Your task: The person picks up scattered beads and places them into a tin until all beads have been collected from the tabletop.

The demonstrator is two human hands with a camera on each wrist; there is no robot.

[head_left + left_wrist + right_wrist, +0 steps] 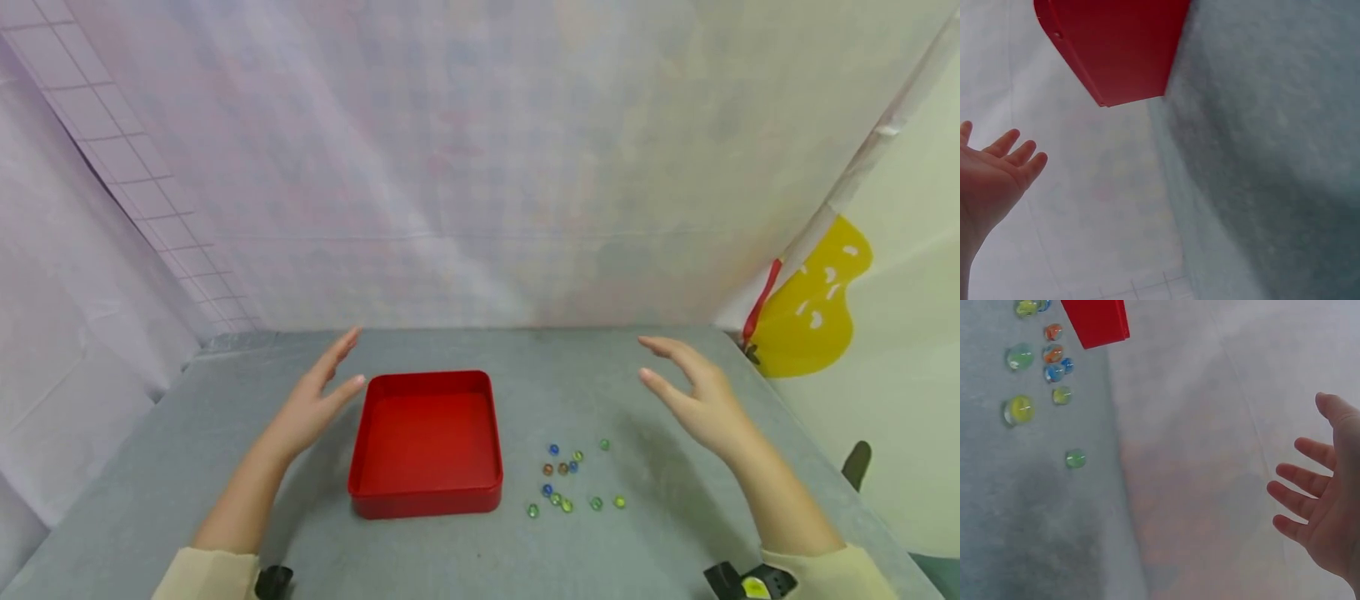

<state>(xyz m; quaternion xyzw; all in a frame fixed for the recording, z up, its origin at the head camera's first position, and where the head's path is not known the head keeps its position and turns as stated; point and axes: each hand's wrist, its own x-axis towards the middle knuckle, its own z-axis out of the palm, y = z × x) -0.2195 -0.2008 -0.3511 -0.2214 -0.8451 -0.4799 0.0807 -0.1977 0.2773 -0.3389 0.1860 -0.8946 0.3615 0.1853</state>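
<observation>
A square red tray (426, 503) with raised walls sits on the grey table, with nothing inside it. To its right lie several loose glass marbles (573, 467) in green, blue, yellow and orange-brown. My left hand (306, 412) hovers just left of the tray, its fingers spread and holding nothing. On the other side, beyond the marbles, my right hand (701, 404) is raised with fingers apart and the palm turned inward. The left wrist view shows the tray's outer wall (1122, 50) above the spread fingers. Marbles (1020, 409) also show in the right wrist view.
The grey cloth-covered table (480, 558) ends at a pale patterned curtain (480, 167) behind. A white sheet (67, 333) hangs along the left side. On the right, a yellow printed shape (810, 308) marks the white side sheet beside the table edge.
</observation>
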